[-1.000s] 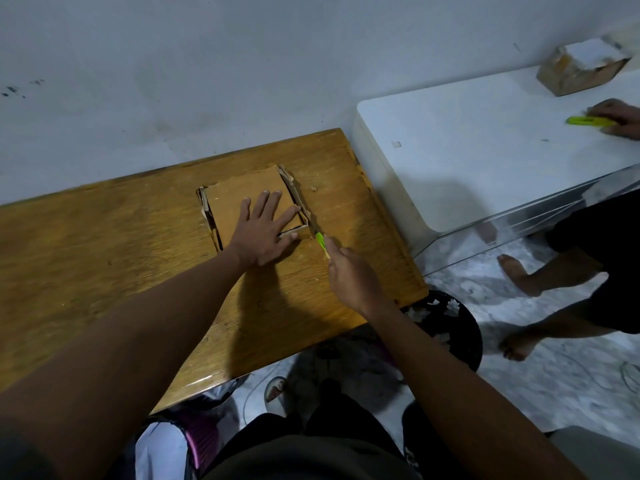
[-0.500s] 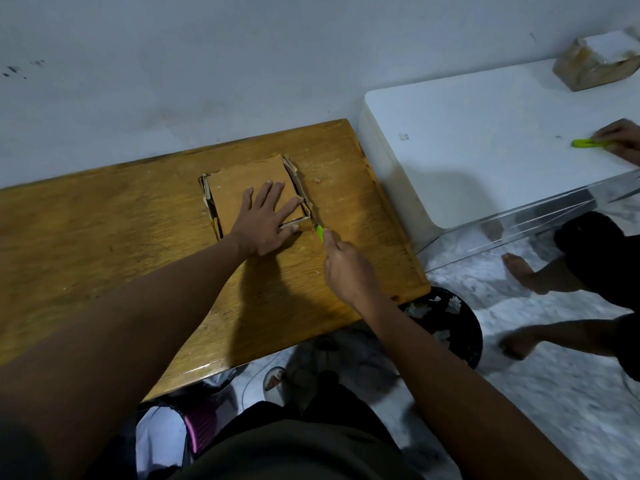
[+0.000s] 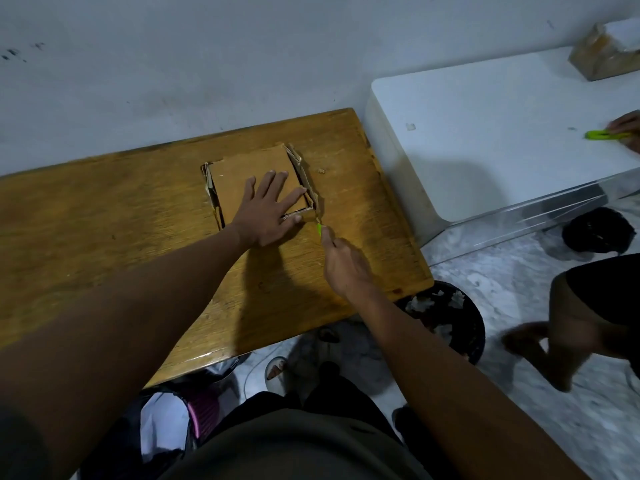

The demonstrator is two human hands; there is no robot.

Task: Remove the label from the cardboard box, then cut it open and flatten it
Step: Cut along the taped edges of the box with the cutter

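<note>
A brown cardboard box [image 3: 247, 168] lies nearly flat on the wooden table [image 3: 104, 209], its side flaps splayed at the left and right edges. My left hand [image 3: 268, 211] presses flat on its near half, fingers spread. My right hand [image 3: 343, 263] grips a green cutter [image 3: 319, 228], whose tip touches the box's near right corner. No label shows on the visible face.
A white table [image 3: 485, 133] stands to the right with another cardboard box [image 3: 602, 53] on it and another person's hand [image 3: 628, 128] on a second green cutter [image 3: 602, 135]. That person's legs are at the right. A black bin [image 3: 450, 320] with scraps sits on the floor below the table's corner.
The view shifted slightly. My right hand with the cutter stays at the box's near right corner and my left hand keeps pressing. The other person's legs moved.
</note>
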